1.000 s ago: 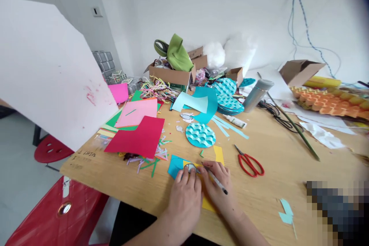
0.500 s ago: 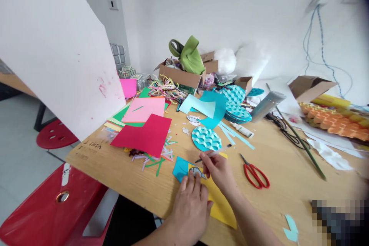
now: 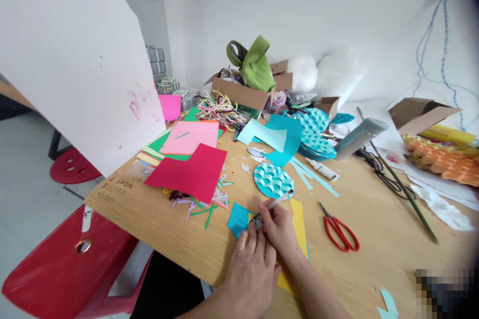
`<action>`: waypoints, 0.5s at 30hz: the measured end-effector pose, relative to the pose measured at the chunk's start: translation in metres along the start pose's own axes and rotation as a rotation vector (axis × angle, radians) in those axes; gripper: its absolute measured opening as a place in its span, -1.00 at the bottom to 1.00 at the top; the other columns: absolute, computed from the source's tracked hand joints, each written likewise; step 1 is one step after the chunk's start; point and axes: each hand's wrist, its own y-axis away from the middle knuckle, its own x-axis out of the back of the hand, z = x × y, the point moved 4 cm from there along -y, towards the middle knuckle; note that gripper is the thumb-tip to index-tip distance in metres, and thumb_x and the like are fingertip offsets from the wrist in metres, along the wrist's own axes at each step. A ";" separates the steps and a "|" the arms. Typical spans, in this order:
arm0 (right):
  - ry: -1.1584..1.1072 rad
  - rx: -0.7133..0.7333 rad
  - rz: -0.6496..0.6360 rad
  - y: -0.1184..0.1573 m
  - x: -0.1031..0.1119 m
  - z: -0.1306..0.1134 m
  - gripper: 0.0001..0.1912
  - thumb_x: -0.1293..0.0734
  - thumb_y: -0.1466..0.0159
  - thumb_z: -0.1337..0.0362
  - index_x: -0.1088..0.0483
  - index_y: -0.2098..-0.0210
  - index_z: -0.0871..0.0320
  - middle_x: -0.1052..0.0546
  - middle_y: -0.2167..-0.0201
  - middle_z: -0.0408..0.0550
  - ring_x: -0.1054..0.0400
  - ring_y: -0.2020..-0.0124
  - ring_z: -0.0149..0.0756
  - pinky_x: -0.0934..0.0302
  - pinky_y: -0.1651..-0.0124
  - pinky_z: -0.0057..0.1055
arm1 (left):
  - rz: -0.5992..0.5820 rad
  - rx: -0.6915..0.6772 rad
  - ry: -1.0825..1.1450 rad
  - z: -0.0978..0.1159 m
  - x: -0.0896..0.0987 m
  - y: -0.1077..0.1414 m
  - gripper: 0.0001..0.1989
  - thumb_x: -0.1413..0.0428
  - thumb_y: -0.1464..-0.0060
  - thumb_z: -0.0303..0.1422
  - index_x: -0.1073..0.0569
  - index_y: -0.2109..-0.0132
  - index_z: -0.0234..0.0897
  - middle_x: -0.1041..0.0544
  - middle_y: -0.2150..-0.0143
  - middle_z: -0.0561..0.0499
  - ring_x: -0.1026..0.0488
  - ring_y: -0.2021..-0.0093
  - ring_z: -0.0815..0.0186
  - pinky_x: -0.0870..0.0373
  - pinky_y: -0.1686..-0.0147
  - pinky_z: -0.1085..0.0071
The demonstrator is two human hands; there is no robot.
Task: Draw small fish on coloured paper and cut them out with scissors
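Observation:
My right hand (image 3: 280,232) pinches a slim pen (image 3: 277,200), its dark tip down at a small grey fish cutout (image 3: 257,223). Flat beside it lies my left hand (image 3: 249,271), open, fingertips pressing at the near edge of the cutout. The cutout is mostly hidden by my fingers. Beneath both hands are a yellow paper sheet (image 3: 299,222) and a blue paper piece (image 3: 238,219). Just beyond them sits a round turquoise disc (image 3: 274,180) with white and teal wavy strips. Red-handled scissors (image 3: 340,229) rest to the right of my right hand.
Red paper (image 3: 192,172) and pink paper (image 3: 190,138) lie left, near thin paper strips (image 3: 207,209). Farther back are fish cutouts (image 3: 256,153), a glue tube (image 3: 322,169), a silver bottle (image 3: 362,138) and a cardboard box (image 3: 241,93). A white board (image 3: 82,60) leans at left.
My right hand has brought the pen down and left, so its tip now meets the fish cutout. My left hand stays nearly in place. The view has shifted slightly.

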 end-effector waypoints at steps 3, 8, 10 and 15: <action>0.022 0.014 -0.002 0.001 0.000 -0.001 -0.50 -0.21 -0.26 -0.18 -0.35 0.45 0.15 -0.36 0.65 -0.15 -0.22 0.62 -0.35 -0.14 0.58 -0.43 | 0.006 -0.005 -0.010 0.000 -0.001 0.000 -0.53 0.02 -0.29 -0.22 -0.34 -0.19 -0.49 -0.39 -0.21 -0.34 -0.28 -0.22 -0.11 -0.23 -0.11 0.01; 0.048 0.024 0.000 0.001 0.000 -0.003 -0.54 -0.21 -0.29 -0.12 -0.35 0.45 0.15 -0.36 0.66 -0.15 -0.22 0.63 -0.35 -0.14 0.57 -0.43 | -0.008 -0.008 -0.010 0.001 0.001 -0.001 -0.54 0.03 -0.29 -0.23 -0.35 -0.19 -0.48 -0.38 -0.20 -0.35 -0.28 -0.23 -0.09 -0.23 -0.11 0.01; 0.050 0.029 0.005 0.001 0.000 -0.002 -0.54 -0.21 -0.29 -0.11 -0.35 0.45 0.15 -0.36 0.66 -0.15 -0.22 0.62 -0.35 -0.13 0.57 -0.42 | 0.004 -0.007 -0.014 0.001 0.002 -0.001 -0.55 0.03 -0.29 -0.24 -0.35 -0.18 -0.48 -0.39 -0.20 -0.35 -0.28 -0.23 -0.09 -0.24 -0.10 0.01; 0.063 0.044 0.000 0.001 -0.001 -0.002 -0.56 -0.20 -0.30 -0.10 -0.34 0.45 0.14 -0.36 0.65 -0.15 -0.23 0.62 -0.34 -0.13 0.56 -0.42 | 0.029 -0.003 -0.020 0.001 0.004 -0.001 -0.55 0.04 -0.30 -0.23 -0.35 -0.19 -0.47 -0.41 -0.19 -0.31 -0.30 -0.21 -0.08 -0.25 -0.09 0.05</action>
